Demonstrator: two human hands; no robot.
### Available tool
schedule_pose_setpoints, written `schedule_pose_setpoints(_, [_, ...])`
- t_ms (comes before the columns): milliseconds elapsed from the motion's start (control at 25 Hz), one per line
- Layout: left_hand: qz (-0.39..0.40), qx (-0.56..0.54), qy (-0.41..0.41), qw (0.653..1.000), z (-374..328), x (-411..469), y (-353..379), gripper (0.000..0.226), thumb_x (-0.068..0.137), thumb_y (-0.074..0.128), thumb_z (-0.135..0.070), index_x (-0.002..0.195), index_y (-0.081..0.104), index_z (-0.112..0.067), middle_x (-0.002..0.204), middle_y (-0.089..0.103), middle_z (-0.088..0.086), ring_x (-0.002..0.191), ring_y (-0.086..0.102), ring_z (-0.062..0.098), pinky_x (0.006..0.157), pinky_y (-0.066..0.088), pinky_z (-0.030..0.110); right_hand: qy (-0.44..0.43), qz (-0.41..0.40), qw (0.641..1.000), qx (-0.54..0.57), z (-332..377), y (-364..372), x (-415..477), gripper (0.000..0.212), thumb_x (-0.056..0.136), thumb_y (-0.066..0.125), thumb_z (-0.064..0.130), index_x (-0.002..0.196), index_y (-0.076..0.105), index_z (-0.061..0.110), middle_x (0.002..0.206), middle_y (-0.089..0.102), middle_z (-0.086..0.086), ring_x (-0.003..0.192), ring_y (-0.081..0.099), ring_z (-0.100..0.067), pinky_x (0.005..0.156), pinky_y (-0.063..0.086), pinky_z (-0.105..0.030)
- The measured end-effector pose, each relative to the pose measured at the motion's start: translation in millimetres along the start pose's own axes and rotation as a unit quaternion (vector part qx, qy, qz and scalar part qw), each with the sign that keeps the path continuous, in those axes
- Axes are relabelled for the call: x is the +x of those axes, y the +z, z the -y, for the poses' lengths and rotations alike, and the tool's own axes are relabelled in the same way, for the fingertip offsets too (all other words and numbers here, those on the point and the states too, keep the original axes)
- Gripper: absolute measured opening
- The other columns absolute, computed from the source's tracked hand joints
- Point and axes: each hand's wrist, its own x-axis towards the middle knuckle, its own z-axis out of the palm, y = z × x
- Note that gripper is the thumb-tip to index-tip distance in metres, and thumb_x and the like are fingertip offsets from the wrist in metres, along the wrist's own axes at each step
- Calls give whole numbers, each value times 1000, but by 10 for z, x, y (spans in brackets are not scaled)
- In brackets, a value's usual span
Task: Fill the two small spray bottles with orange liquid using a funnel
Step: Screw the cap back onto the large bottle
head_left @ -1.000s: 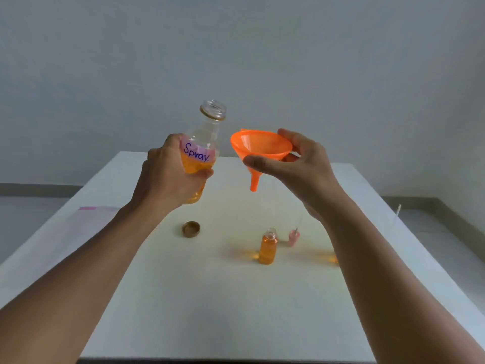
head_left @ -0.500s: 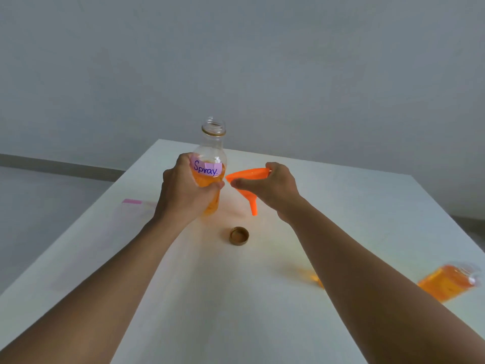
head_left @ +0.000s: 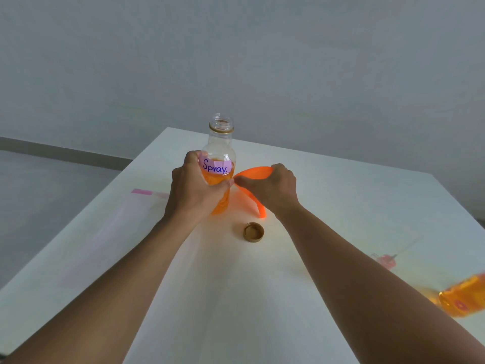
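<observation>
My left hand (head_left: 195, 186) grips an uncapped clear bottle (head_left: 220, 164) that holds orange liquid and bears a pink "Spray" label; it stands upright at the far middle of the white table (head_left: 341, 200). Right beside it my right hand (head_left: 271, 189) holds the orange funnel (head_left: 253, 177) by its rim, spout slanting down to the right close to the tabletop. One small bottle of orange liquid (head_left: 464, 298) shows blurred at the right edge. A small pink spray head (head_left: 385, 261) lies nearby.
A brown bottle cap (head_left: 253, 231) lies upside down just in front of the funnel. A clear plastic bag with a pink strip (head_left: 123, 222) lies flat on the left side of the table. A grey wall stands behind the table.
Both hands have come down and away from me, lowering the bottle and funnel to the far part of the table. The view has swung left, so the small bottles slid to the right edge.
</observation>
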Motion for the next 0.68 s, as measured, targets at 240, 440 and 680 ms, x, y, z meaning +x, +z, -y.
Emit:
schedule_pose_setpoints(240, [13, 6, -23, 1000, 21, 16, 2, 83, 71, 85, -42, 137, 38, -26, 133, 53, 2, 120, 52, 22, 78, 45, 27, -15, 15, 1000, 15, -42, -2, -67, 106, 69, 88, 53, 150, 32, 16, 144, 40, -7, 133, 44, -26, 83, 39, -33])
schedule_pose_setpoints(440, [65, 33, -4, 997, -6, -15, -96, 91, 72, 86, -37, 143, 31, -23, 138, 49, 2, 124, 49, 25, 83, 44, 30, -10, 33, 999, 3, -124, -53, -122, 116, 65, 93, 47, 156, 26, 20, 154, 38, -8, 140, 44, -29, 96, 48, -41])
schedule_pose_setpoints(680, [91, 36, 2, 995, -45, 8, -286, 109, 68, 89, -26, 152, 20, -24, 149, 44, 5, 131, 48, 29, 95, 48, 40, -85, -13, 996, -5, -315, -186, -422, 90, 75, 87, 27, 149, 36, 22, 138, 41, -2, 129, 48, -23, 83, 45, -24])
